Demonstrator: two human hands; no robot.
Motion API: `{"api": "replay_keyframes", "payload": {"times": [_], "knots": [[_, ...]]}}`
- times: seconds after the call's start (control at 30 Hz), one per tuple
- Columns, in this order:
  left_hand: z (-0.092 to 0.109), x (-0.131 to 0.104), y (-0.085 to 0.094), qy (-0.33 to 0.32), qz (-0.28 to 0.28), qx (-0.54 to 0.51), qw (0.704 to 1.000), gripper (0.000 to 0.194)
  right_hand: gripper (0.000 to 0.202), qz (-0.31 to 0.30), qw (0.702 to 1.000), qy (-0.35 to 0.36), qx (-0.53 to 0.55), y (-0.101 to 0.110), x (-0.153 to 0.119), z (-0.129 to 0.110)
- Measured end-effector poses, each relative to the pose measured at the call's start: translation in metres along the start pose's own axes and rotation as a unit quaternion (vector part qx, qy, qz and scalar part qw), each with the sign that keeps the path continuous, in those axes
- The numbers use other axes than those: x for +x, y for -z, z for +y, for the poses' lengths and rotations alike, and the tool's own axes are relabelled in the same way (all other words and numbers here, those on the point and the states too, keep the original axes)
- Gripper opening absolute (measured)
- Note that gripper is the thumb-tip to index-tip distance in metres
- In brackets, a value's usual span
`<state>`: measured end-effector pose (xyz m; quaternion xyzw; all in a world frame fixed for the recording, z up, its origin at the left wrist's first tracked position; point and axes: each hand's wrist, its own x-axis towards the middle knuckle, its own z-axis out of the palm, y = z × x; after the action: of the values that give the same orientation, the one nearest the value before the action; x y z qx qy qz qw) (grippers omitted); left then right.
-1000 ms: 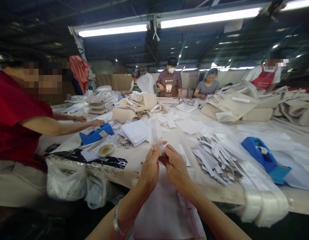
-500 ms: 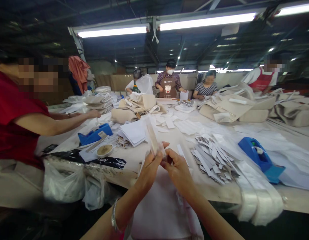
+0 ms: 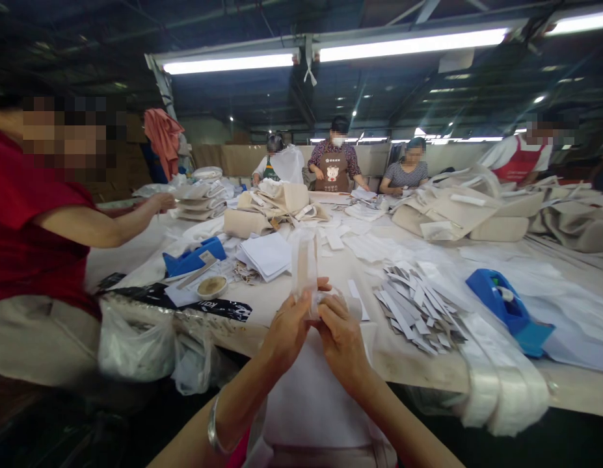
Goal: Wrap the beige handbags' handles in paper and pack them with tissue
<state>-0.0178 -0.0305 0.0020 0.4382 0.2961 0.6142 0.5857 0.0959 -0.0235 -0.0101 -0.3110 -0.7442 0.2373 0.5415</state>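
My left hand [image 3: 290, 330] grips the lower end of a beige strap [image 3: 306, 263] wrapped in translucent white film, which stands upright in front of me. Close beside it, my right hand [image 3: 341, 333] is closed on the same film, its fingers bent at the strap's base. A loop of the film bulges above and to the right of my right fingers. Below both hands a pale bag-like piece [image 3: 321, 396] hangs over my lap. What joins the strap to this piece is hidden behind my hands.
Two blue tape dispensers, one left [image 3: 194, 257] and one right [image 3: 509, 312], flank me. A pile of card strips [image 3: 418, 309], white sheets [image 3: 266, 255] and beige bag stacks [image 3: 467, 205] lie on the table. A person in red [image 3: 38, 214] works at left; others stand across.
The strap now stands straighter, and the film has spread into a loop at my right hand. The person at left has drawn a hand back leftward. The view has shifted slightly.
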Motion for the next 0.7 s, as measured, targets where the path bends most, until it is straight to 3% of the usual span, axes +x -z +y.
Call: {"api": "replay_keyframes", "payload": {"times": [0.07,0.17,0.2,0.37,0.4,0.53,0.57,0.7], "knots": [[0.001,-0.002,0.001,-0.010,0.005,0.024,1.000,0.042,0.017,-0.004,1.000,-0.024,-0.017,0.000,-0.001,-0.002],[-0.002,-0.006,0.001,-0.055,0.034,0.111,0.992,0.042,0.011,-0.015,0.987,-0.154,0.042,0.000,-0.002,-0.007],[-0.002,-0.008,0.001,-0.054,0.033,0.110,0.992,0.044,0.012,-0.013,0.985,-0.162,0.061,-0.001,-0.003,-0.008],[0.004,-0.017,0.002,0.009,0.006,-0.004,1.000,0.042,0.025,-0.007,0.999,0.045,-0.008,-0.004,-0.014,-0.013],[0.004,-0.020,0.004,0.002,0.016,0.017,1.000,0.039,0.026,-0.013,0.999,0.033,-0.008,-0.005,-0.016,-0.016],[-0.005,-0.039,0.007,-0.053,0.081,0.139,0.985,0.040,0.025,-0.052,0.982,-0.160,0.091,-0.008,-0.026,-0.029],[-0.008,-0.044,0.007,-0.052,0.089,0.141,0.985,0.041,0.022,-0.047,0.980,-0.168,0.098,-0.009,-0.030,-0.029],[-0.015,-0.061,0.007,-0.018,0.071,0.073,0.995,0.042,0.022,-0.007,1.000,-0.009,0.027,-0.013,-0.048,-0.021]]}}
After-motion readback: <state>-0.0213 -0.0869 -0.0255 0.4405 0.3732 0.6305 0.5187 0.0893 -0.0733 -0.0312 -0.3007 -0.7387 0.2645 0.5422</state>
